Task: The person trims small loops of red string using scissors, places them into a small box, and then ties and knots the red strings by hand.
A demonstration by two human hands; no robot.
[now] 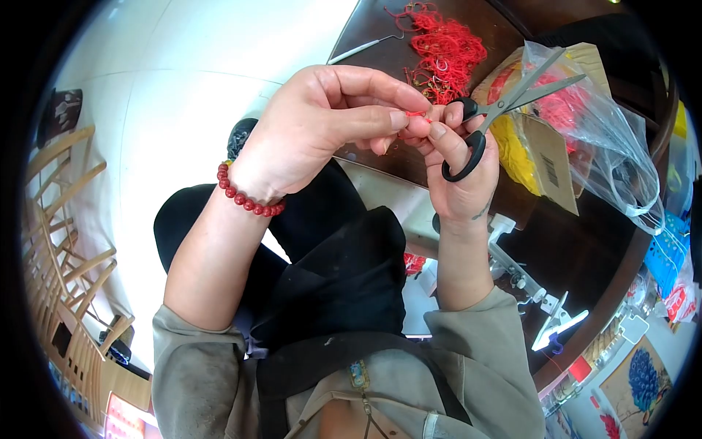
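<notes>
Red cord [418, 114] was pinched btwn both hands, scissors [501, 107] in R hand [461, 172]

L hand [325, 113] gripped the cord w/ thumb & fingers; R fingers closed at its other side, also holding the scissors, a black handle loop round the thumb, blades spread & pointing away. On the dark surface [358, 22] lay a tangled heap of red cords [447, 55] & a hook tool [362, 50], nr a clear plastic bag [614, 139].

A pale, glossy floor [205, 44], crossed by thin seams, gleams under bright light beyond the left edge of the dark-brown bench [373, 22]. Well apart from that edge stands slatted pale-wood furniture [62, 149].
</notes>
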